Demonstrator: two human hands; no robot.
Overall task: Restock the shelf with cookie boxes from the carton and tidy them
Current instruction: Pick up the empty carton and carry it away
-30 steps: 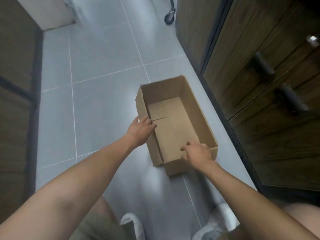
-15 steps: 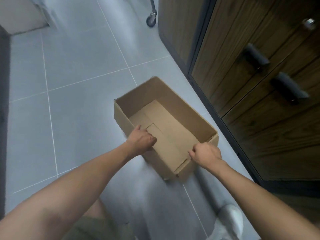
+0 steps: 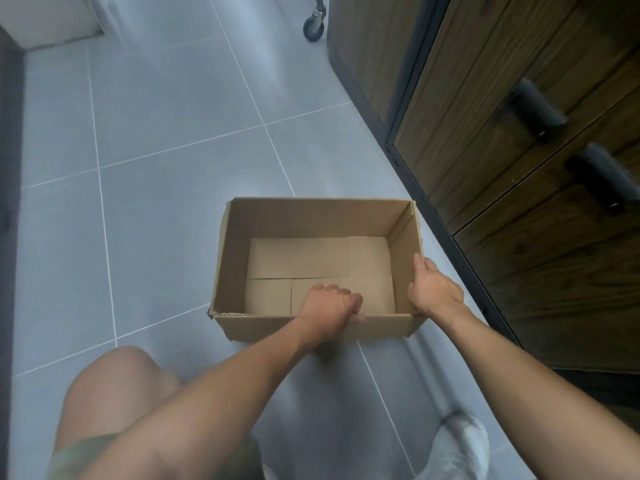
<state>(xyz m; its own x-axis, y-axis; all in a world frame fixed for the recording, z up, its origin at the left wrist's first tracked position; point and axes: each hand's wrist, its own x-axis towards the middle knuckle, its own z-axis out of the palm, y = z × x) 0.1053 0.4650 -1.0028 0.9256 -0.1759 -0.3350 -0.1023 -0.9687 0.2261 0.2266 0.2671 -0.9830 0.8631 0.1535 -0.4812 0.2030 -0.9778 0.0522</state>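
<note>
The brown, rectangular cardboard carton (image 3: 311, 218) stands open on the grey tiled floor (image 3: 173, 116). It is empty: only its folded bottom flaps can be seen, and not one cookie box is inside. No cookie box and no shelf appear anywhere in the view, so I cannot say how the restocking looks. Judging from the empty carton, the unloading seems to be finished. What remains is probably only to take the carton away and perhaps to straighten the boxes on the shelf, but this is a guess.

The left hand (image 3: 329, 306) grips the near wall of the carton at about its middle, with the fingers curled over the rim to the inside. The right hand (image 3: 434, 289) holds the right wall close to the near right corner. Its thumb lies along the rim, and its fingers go down the outer side, where they are hidden. The carton seems to rest on the floor, though I cannot be sure that it is not a little raised.

The right side of the carton is just beside the dark base of a dark brown wooden cabinet (image 3: 467, 116), which carries two black bar handles (image 3: 536, 105). A small black castor wheel (image 3: 313, 27) stands on the floor near the far corner of this cabinet. A white, blurred object (image 3: 52, 15) is at the far left. The person crouches, with a bare knee (image 3: 114, 382) at the near left and a white shoe (image 3: 464, 441) at the near right.
</note>
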